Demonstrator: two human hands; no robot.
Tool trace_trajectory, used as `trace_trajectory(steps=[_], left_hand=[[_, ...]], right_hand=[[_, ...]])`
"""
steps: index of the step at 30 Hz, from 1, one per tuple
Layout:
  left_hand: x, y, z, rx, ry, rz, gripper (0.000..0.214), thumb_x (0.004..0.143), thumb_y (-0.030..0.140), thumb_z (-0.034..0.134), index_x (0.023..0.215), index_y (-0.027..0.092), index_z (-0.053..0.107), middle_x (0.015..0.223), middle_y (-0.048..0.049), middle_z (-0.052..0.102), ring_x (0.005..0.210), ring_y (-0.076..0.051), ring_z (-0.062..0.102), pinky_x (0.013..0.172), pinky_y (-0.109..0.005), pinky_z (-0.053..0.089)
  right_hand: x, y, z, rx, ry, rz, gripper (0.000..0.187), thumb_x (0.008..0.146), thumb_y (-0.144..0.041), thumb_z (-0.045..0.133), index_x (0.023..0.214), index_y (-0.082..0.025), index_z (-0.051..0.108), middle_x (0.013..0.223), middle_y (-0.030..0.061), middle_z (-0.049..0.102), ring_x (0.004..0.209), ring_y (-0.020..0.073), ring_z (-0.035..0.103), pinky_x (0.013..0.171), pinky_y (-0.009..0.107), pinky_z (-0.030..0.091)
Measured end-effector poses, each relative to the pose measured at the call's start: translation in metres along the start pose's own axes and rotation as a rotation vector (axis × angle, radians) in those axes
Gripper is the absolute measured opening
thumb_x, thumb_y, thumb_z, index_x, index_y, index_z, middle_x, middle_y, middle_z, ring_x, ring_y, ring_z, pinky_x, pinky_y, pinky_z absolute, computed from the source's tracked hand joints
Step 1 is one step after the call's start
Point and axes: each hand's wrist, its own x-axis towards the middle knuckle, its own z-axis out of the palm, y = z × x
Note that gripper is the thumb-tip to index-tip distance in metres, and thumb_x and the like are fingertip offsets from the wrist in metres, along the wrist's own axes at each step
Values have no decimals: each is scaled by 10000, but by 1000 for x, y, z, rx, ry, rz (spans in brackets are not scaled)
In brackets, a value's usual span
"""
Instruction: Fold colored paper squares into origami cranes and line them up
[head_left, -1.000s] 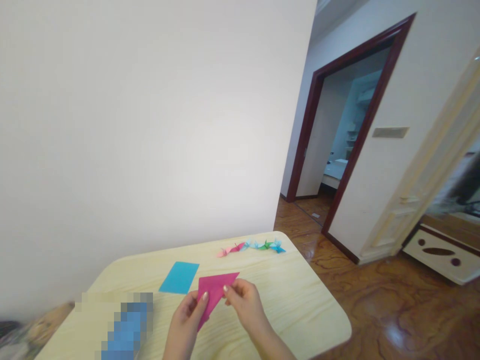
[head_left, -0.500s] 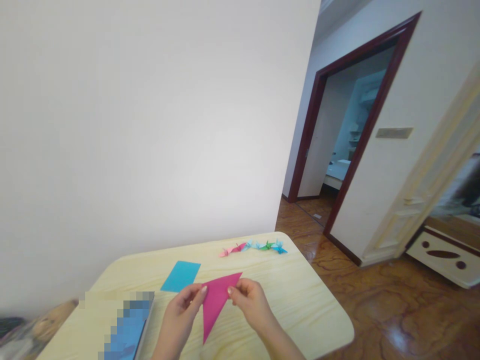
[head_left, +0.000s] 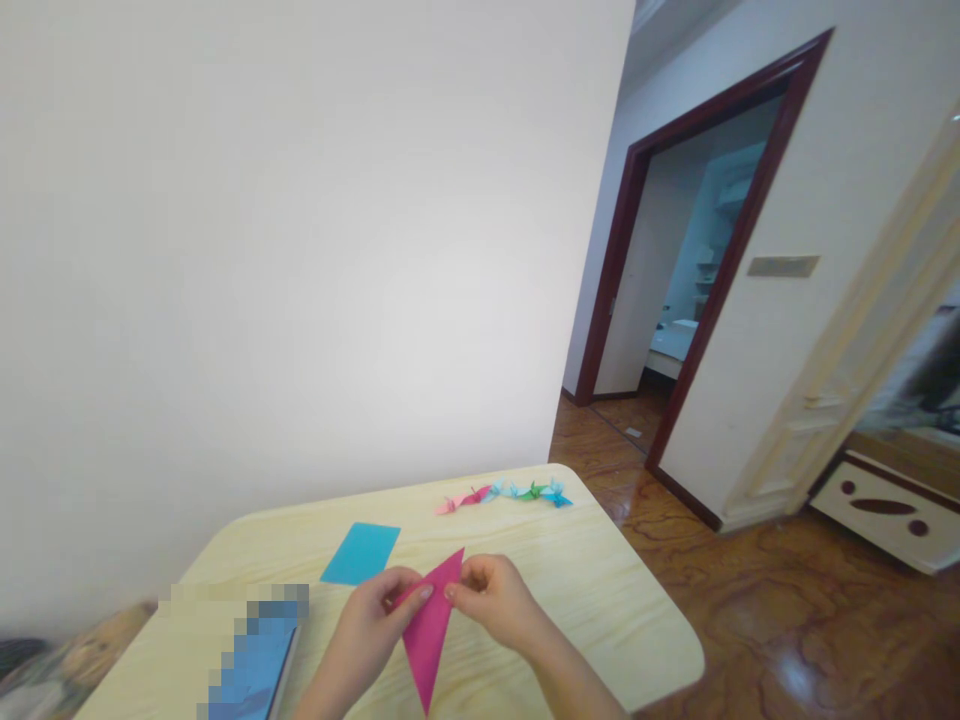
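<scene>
My left hand (head_left: 366,630) and my right hand (head_left: 491,600) hold a folded magenta paper triangle (head_left: 429,640) between their fingertips, just above a pale wood-grain table (head_left: 600,610). One point of the triangle hangs downward, and the fingers hide part of its upper edges. Left of my hands, a flat sheet of blue origami paper (head_left: 361,553) lies on the table. Beyond them, a row of several small origami cranes (head_left: 502,493) in pink, blue and green stands near the far edge.
A pixelated blue-and-cream patch (head_left: 255,650) hides something at the table's near left. The table's rounded far corner meets a white wall (head_left: 300,250). A polished wood floor (head_left: 750,610) lies to the right, with a dark-framed doorway (head_left: 675,250) beyond.
The magenta triangle has turned in my fingers, its upper corner now higher and its lower point more upright. My hands have moved closer together.
</scene>
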Motion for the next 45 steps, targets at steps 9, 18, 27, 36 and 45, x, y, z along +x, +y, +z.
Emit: trace_trajectory(steps=[9,18,27,36,45], left_hand=[[1,-4,4,-66,86,-6,337,624,506,621,589,172,640,503,12,589,502,-150,507,499,-243,380],[9,10,4,8,-48,36,251,647,405,628,699,167,690,676,-39,684,641,-198,579,546,-254,405],[20,-7,13,-68,30,-2,310,596,454,638,472,179,564,478,37,518,510,-135,462,489,-227,350],[22,-17,20,-284,104,-121,397,559,567,640,513,191,522,439,64,502,420,-113,452,429,-218,348],[21,-19,15,-360,163,-188,358,542,527,666,581,190,554,461,79,507,435,-96,456,444,-198,338]], right_hand=[[1,12,11,98,-7,47,265,681,-354,644,551,-123,636,482,-21,560,447,80,429,460,193,321],[4,10,10,-23,-73,52,159,657,-237,634,531,-141,644,448,-39,515,434,80,394,440,197,279],[1,9,7,-40,-121,110,150,650,-222,622,536,-125,604,472,-43,497,445,67,388,441,183,288],[-9,13,1,-191,-45,123,155,678,-239,603,575,-130,645,488,-23,535,459,85,432,445,188,312],[-29,9,-12,-436,-16,99,166,701,-232,579,598,-143,674,512,-6,591,486,104,483,456,190,304]])
